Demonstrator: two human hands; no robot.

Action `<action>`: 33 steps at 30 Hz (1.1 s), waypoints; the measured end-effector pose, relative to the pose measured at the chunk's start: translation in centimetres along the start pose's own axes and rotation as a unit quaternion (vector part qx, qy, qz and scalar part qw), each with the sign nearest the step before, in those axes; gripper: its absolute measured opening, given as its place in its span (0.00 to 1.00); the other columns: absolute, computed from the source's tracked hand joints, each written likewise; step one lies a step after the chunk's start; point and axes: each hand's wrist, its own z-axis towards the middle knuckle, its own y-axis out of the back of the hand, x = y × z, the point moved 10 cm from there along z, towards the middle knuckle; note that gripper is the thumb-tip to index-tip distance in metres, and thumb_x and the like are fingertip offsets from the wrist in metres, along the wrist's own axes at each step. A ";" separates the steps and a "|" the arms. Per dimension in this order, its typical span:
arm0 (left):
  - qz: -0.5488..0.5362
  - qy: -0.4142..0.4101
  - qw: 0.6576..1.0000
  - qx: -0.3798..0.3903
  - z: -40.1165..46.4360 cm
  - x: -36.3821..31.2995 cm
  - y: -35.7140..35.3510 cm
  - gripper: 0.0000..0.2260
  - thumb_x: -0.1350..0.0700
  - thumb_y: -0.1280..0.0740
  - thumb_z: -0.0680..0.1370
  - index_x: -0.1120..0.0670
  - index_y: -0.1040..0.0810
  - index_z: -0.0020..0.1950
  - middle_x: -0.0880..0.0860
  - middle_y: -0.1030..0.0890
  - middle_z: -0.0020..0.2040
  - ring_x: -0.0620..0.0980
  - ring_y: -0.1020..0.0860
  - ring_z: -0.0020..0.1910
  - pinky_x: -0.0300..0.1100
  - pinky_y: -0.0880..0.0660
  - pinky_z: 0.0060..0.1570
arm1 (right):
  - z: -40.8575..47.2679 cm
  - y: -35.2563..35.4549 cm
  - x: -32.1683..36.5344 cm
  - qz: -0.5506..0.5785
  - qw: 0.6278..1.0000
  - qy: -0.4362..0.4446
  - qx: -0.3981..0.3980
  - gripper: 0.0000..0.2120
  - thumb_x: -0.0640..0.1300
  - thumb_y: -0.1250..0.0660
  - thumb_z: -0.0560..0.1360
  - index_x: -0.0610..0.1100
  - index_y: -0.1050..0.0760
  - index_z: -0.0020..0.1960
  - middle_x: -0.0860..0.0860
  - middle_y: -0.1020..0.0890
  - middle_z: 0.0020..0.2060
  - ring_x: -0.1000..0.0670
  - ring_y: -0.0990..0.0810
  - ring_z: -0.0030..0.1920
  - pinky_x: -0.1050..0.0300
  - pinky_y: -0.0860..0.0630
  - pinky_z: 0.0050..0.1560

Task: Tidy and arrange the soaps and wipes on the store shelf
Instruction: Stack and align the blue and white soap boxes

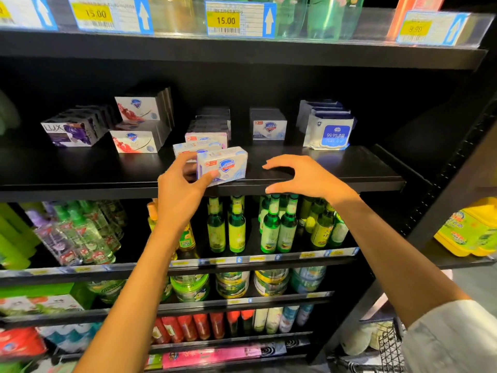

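We see a white-and-blue soap box (222,166) at the front edge of the black shelf (336,168), tilted, its front face toward us. Our left hand (183,184) holds it: thumb pressed on the lower left corner of the face, fingers (188,157) curled round the left end and behind. Just behind it sits a second, similar soap box (188,148), touching or nearly touching it; we can't tell which.

Our right hand (304,175) hovers just right of the held box, over the shelf edge, fingers spread and bent like a claw, grasping nothing, not touching the box.

Further back, a row of the same pale boxes (208,130) runs toward the rear. Right of it, another short row of white soap boxes (269,127), then a stack of blue-and-white wipes packs (329,130) standing upright near the shelf's right end. Left of centre, red-and-white soap boxes (137,125) stacked in two layers, and at far left a row of dark purple soap boxes (72,130).

Above, yellow price tags (226,20) on the upper shelf edge. Below, green glass bottles (278,227) on the next shelf down.
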 end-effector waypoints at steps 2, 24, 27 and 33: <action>0.032 -0.013 0.999 -0.023 0.1 0.0 1.2 0.19 0.55 0.22 0.75 0.54 0.20 0.65 0.50 0.14 0.57 0.43 0.16 0.53 0.45 0.19 0.57 | 0.1 -0.3 0.0 -0.016 1.000 0.013 0.008 0.30 0.63 0.21 0.69 0.59 0.22 0.69 0.61 0.24 0.71 0.60 0.28 0.71 0.54 0.31 0.74; 0.109 -0.065 0.990 -0.057 0.8 1.3 2.6 0.22 0.52 0.24 0.77 0.54 0.27 0.68 0.51 0.25 0.60 0.48 0.24 0.56 0.46 0.24 0.57 | 0.9 0.5 0.0 0.035 0.999 -0.020 -0.024 0.16 0.64 0.30 0.76 0.60 0.17 0.60 0.64 0.17 0.58 0.62 0.21 0.61 0.58 0.28 0.67; 0.156 -0.119 0.977 -0.085 -0.7 0.1 2.7 0.20 0.52 0.26 0.79 0.56 0.26 0.68 0.54 0.25 0.59 0.53 0.26 0.58 0.47 0.27 0.56 | 1.5 1.1 0.1 0.054 0.996 -0.020 -0.063 0.07 0.56 0.30 0.80 0.59 0.16 0.56 0.63 0.15 0.53 0.64 0.19 0.56 0.60 0.24 0.63; 0.223 -0.284 0.932 0.042 -2.6 -3.3 -3.6 0.12 0.51 0.31 0.83 0.58 0.21 0.61 0.55 0.20 0.55 0.56 0.23 0.56 0.51 0.26 0.56 | 4.0 3.3 -1.6 0.078 0.981 -0.065 -0.166 0.09 0.50 0.27 0.79 0.50 0.16 0.57 0.53 0.14 0.53 0.54 0.17 0.55 0.61 0.22 0.59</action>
